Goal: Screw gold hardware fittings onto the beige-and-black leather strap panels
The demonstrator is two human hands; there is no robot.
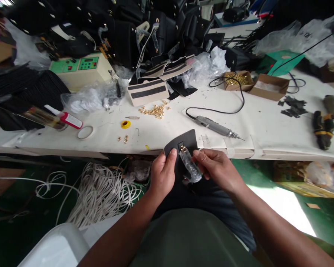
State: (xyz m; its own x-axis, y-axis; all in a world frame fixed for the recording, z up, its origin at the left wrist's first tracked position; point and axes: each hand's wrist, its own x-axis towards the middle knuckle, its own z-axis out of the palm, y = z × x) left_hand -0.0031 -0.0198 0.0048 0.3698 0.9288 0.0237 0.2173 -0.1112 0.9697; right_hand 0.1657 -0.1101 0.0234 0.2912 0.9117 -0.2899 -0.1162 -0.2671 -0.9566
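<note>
My left hand [163, 174] grips the lower left edge of a black leather flap [183, 141] with a gold metal clasp [182, 148] at its middle. The thumb lies on the flap's face. My right hand [213, 167] pinches a strip of clear plastic film [190, 167] that hangs from the clasp. Both hands hold the piece just in front of the white table's [267, 126] near edge, over my lap.
On the table lie a grey electric screwdriver [214, 127] with a black cable, a heap of gold fittings [156, 110], a yellow tape roll [125, 124], a white tape ring [85, 132], a glue bottle [66, 118] and cardboard boxes [268, 87]. White cords [100, 193] pile on the floor at left.
</note>
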